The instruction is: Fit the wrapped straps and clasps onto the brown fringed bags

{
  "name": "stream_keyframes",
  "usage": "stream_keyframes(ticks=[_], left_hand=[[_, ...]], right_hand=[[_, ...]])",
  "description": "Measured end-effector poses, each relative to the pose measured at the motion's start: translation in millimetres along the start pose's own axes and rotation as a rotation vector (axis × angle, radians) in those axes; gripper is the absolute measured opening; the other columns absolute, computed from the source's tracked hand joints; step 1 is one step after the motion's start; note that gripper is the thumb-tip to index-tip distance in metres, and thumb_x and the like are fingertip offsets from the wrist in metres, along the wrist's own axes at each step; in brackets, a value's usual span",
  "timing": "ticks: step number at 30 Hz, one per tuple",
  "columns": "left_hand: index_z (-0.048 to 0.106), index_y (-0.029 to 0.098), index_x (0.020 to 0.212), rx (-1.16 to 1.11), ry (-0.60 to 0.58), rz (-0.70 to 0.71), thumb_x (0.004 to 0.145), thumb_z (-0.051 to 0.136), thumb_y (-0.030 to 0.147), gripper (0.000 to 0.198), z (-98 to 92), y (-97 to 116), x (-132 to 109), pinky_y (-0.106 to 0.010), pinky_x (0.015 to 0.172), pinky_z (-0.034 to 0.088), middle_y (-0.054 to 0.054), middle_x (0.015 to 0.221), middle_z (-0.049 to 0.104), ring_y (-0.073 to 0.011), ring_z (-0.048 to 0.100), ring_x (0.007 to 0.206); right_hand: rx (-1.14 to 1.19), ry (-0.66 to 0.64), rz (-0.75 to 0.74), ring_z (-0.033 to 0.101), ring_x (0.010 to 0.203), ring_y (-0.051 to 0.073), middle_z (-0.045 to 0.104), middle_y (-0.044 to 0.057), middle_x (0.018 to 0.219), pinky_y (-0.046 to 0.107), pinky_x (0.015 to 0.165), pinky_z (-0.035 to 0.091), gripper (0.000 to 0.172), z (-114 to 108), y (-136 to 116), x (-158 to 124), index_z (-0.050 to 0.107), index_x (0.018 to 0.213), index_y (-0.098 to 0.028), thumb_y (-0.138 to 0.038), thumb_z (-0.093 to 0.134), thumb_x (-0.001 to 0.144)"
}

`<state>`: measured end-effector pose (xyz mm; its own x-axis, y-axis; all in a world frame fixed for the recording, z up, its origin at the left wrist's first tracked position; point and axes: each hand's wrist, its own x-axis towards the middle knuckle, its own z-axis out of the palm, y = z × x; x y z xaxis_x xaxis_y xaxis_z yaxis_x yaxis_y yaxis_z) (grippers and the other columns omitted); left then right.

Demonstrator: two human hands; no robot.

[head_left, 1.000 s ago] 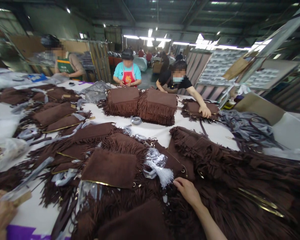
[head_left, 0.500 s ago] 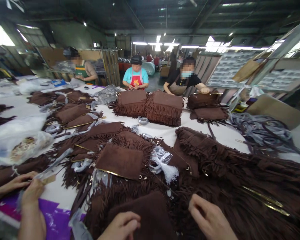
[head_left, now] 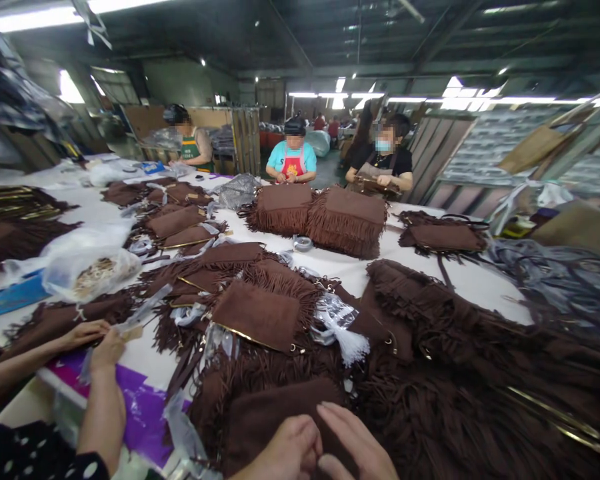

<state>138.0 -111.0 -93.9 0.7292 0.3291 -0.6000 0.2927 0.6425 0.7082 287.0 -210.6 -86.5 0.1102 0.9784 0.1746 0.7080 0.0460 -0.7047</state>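
Observation:
Directly in front of me lies a brown fringed suede bag (head_left: 260, 413), its flat panel facing up. Over its near edge is my left hand (head_left: 286, 448), fingers curled and pressed together; whatever they may hold is hidden. Close beside it, on the right, my right hand (head_left: 363, 443) has its fingers stretched out, with nothing seen in them. The fingertips of the two hands nearly meet. Just beyond lies another brown bag (head_left: 257, 315) with a gold zip edge, beside a white thread tassel (head_left: 353, 345) and clear plastic wrap (head_left: 334, 312).
A large heap of fringed bags (head_left: 455, 373) covers the right side. At the left, a neighbour's hands (head_left: 105, 343) work with a grey strip and a tag above purple plastic (head_left: 135, 407). Stacked bags (head_left: 347, 220) stand mid-table. Several co-workers are across the table.
My right hand has come left from over the fringe to beside my left hand. The view has turned a little left. Across the table, the masked co-worker has drawn a bag closer.

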Motion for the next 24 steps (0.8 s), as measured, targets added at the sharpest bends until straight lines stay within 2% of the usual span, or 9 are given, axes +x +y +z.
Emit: stream_keyframes(ticks=[2,4,6,9,11,13,17,21,24], left_hand=[[0.049,0.02,0.084,-0.045,0.088,-0.019,0.074,0.057,0.065,0.047,1.9,-5.6,7.5,-0.021,0.043,0.012,0.01,0.051,0.033,-0.004,0.023,0.037],[0.049,0.019,0.085,-0.065,0.126,-0.02,0.074,0.056,0.065,0.048,-0.6,-9.8,14.6,-0.021,0.042,0.015,0.01,0.05,0.036,-0.0046,0.027,0.037],[0.049,0.018,0.09,-0.029,0.077,0.008,0.074,0.054,0.068,0.052,-9.4,-13.7,18.6,-0.021,0.041,0.017,0.006,0.053,0.046,-0.0055,0.034,0.036],[0.046,0.021,0.108,0.026,0.064,0.059,0.073,0.055,0.069,0.06,-33.0,-21.8,18.9,-0.02,0.039,0.019,-0.006,0.09,0.063,-0.0079,0.052,0.043],[0.046,0.023,0.11,0.057,0.128,0.091,0.073,0.056,0.066,0.058,-51.5,-28.6,17.9,-0.019,0.039,0.019,-0.008,0.108,0.059,-0.0086,0.059,0.052],[0.05,0.022,0.104,0.11,0.187,0.112,0.071,0.056,0.066,0.055,-68.4,-34.8,17.3,-0.019,0.04,0.019,-0.008,0.108,0.058,-0.0082,0.058,0.055],[0.052,0.02,0.09,0.14,0.219,0.099,0.064,0.057,0.07,0.057,-90.3,-39.3,14.6,-0.018,0.04,0.016,-0.006,0.1,0.059,-0.0065,0.053,0.053],[0.052,0.019,0.089,0.027,0.256,0.094,0.067,0.057,0.066,0.052,-95.5,-32.6,9.1,-0.017,0.039,0.019,-0.006,0.097,0.06,-0.008,0.054,0.056],[0.052,0.018,0.087,-0.02,0.278,0.098,0.068,0.059,0.061,0.049,-91.0,-25.6,10.9,-0.017,0.039,0.02,-0.006,0.092,0.061,-0.0088,0.054,0.056]], right_hand=[[0.079,-0.014,-0.124,0.064,0.111,0.023,0.07,0.002,0.118,0.033,0.094,0.052,0.023,9.4,-10.2,15.5,0.068,0.108,-0.036,-0.032,0.056,0.089],[0.224,-0.001,-0.118,0.067,0.102,0.021,0.075,0.002,0.103,0.031,0.09,0.053,0.025,22.7,-14.7,29.2,0.07,0.091,-0.031,-0.03,0.046,0.094],[0.339,0.083,0.068,0.07,0.082,0.018,0.074,0.004,0.083,0.027,0.076,0.056,0.034,32.5,-6.2,44.8,0.067,0.09,-0.024,-0.034,0.035,0.098],[0.143,0.109,0.333,0.066,0.063,0.016,0.07,0.005,0.076,0.025,0.058,0.054,0.042,33.4,31.1,78.7,0.062,0.104,-0.018,-0.031,0.022,0.099],[-0.117,0.008,0.318,0.068,0.082,0.017,0.065,0.011,0.112,0.028,0.07,0.053,0.032,29.0,62.3,105.4,0.064,0.091,-0.019,-0.021,0.032,0.095],[-0.209,-0.054,0.316,0.067,0.084,0.018,0.059,0.011,0.124,0.031,0.075,0.05,0.021,25.3,88.7,129.2,0.064,0.078,-0.018,-0.013,0.045,0.086],[-0.257,-0.176,0.272,0.064,0.077,0.016,0.064,0.005,0.096,0.028,0.073,0.047,0.016,16.1,117.8,155.7,0.061,0.064,-0.019,-0.01,0.056,0.076],[-0.236,-0.236,0.228,0.062,0.076,0.016,0.061,0.0,0.073,0.026,0.072,0.047,0.026,-7.8,129.7,159.9,0.064,0.072,-0.02,-0.018,0.042,0.087],[-0.229,-0.265,0.203,0.062,0.082,0.017,0.064,0.001,0.083,0.027,0.077,0.046,0.02,-13.2,129.0,154.1,0.065,0.07,-0.021,-0.018,0.049,0.083]])
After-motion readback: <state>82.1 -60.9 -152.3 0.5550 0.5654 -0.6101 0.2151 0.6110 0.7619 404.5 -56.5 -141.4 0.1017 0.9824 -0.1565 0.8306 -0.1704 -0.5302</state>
